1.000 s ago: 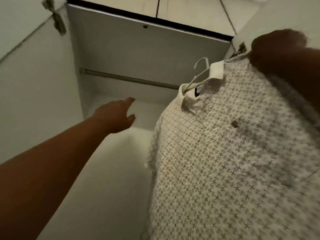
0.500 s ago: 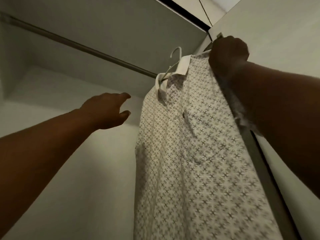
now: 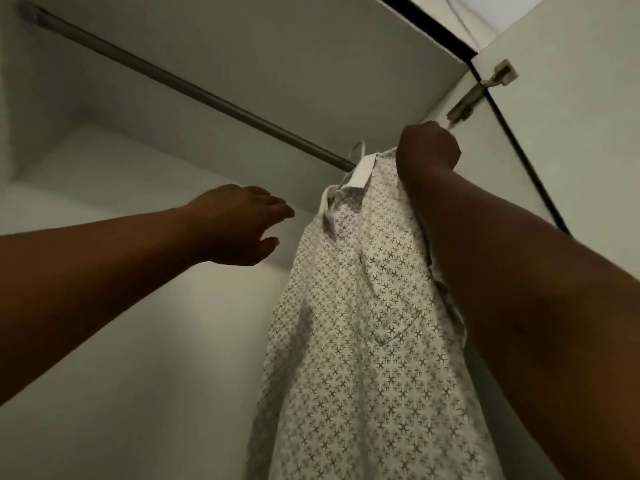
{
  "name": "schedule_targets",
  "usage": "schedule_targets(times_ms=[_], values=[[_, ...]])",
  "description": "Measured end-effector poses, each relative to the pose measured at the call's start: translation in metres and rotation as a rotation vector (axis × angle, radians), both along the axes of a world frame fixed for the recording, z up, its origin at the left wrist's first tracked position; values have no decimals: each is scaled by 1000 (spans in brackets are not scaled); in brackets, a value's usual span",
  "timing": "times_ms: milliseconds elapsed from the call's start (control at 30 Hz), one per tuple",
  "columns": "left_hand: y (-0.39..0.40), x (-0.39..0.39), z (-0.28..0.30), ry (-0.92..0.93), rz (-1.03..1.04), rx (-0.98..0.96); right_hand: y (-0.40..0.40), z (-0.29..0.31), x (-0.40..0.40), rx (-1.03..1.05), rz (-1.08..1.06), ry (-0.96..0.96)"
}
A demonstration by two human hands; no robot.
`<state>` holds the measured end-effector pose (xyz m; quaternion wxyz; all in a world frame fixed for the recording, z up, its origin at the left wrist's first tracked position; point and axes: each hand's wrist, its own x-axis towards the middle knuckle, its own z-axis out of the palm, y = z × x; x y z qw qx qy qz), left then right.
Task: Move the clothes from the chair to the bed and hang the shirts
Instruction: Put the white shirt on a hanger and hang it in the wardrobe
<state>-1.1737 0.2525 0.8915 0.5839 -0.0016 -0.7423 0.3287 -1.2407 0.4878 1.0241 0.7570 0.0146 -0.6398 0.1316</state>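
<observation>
Shirt (image 3: pixel 360 306) on its hanger (image 3: pixel 356 152) is up at the wardrobe rail (image 3: pixel 194 90), right hand (image 3: pixel 427 150) gripping its shoulder, left hand (image 3: pixel 239 225) loose and empty nearby; the hanging step seems nearly done, needing the hook seated over the rail.

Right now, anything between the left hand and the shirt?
No: head view shows only bare wardrobe wall between the left hand and the shirt; they're apart.

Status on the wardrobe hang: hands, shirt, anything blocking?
Right hand grips patterned shirt at the shoulder; left hand open, empty. Hanger hook at the rail, seating unclear. Nothing blocking the rail.
</observation>
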Motion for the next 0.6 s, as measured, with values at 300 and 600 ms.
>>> schedule_targets(times_ms=[300, 600], values=[[12, -18, -1, 15, -104, -80, -23, 8, -62, 35, 85, -60], [9, -5, -16, -24, -46, -46, -18, 14, -69, 46, 153, -66]])
